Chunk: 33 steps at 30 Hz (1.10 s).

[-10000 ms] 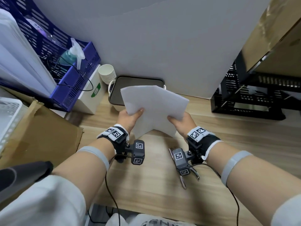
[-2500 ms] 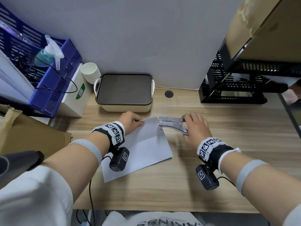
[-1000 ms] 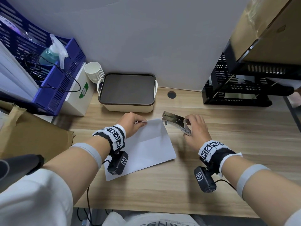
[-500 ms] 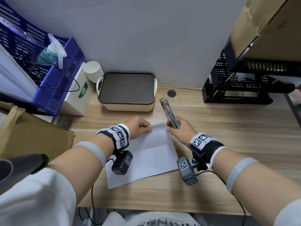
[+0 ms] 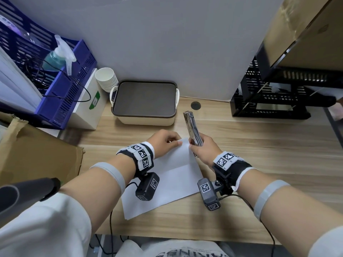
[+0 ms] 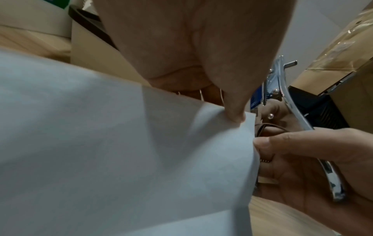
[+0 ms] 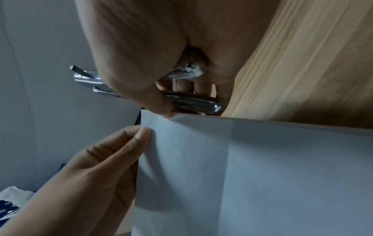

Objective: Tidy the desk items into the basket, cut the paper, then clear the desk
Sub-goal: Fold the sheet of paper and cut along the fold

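Paper (image 5: 167, 175) folded, flat on table (image 5: 259, 164) near front edge. Left hand (image 5: 163, 143) pinches far corner, lifts it. Right hand (image 5: 202, 149) grips metal tool (image 5: 192, 128), thumb on same corner. Advice: keep layers aligned, seat corner fully between tool's blades before squeezing.

- The head camera looks steeply down from above the desk's (image 5: 259, 154) near edge, facing its far wall edge.
- The 2 wrist cameras sit very close, sharing the paper's (image 6: 121, 151) far corner.
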Each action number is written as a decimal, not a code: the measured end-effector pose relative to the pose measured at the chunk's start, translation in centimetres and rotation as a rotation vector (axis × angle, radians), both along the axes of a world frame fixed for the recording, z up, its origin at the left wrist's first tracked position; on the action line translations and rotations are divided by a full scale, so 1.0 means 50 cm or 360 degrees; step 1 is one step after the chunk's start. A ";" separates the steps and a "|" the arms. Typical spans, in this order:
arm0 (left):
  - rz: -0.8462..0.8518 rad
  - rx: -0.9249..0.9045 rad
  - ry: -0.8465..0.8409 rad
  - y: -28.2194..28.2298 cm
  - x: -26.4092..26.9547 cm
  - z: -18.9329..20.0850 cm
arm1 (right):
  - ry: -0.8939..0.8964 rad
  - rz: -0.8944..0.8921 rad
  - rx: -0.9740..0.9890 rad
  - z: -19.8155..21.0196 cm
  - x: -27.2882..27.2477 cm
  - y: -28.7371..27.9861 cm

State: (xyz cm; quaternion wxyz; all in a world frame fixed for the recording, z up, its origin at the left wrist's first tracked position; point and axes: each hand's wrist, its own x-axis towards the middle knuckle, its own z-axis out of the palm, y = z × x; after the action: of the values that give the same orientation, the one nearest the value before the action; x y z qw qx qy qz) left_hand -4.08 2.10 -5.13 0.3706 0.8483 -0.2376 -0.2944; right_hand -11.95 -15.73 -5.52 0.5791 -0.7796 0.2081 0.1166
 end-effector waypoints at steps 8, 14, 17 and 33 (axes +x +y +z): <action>0.0207 0.0068 -0.0212 0.018 0.013 -0.010 | 0.0009 0.0279 -0.0599 0.000 -0.019 -0.051; 0.0234 0.0018 -0.0279 0.038 0.024 -0.009 | -0.0126 0.0521 -0.1285 -0.017 -0.045 -0.100; 0.0246 -0.0036 -0.0286 0.037 0.016 -0.010 | -0.0249 0.0529 -0.1422 -0.029 -0.049 -0.095; 0.0203 -0.0141 -0.0411 0.038 0.011 -0.013 | -0.0338 0.0437 -0.1376 -0.034 -0.050 -0.074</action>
State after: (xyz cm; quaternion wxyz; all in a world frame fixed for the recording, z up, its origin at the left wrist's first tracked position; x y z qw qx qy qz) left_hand -3.54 3.99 -5.77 0.3920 0.8753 -0.2415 -0.1479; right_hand -14.43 -19.42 -7.21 0.1984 -0.9774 0.0721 0.0144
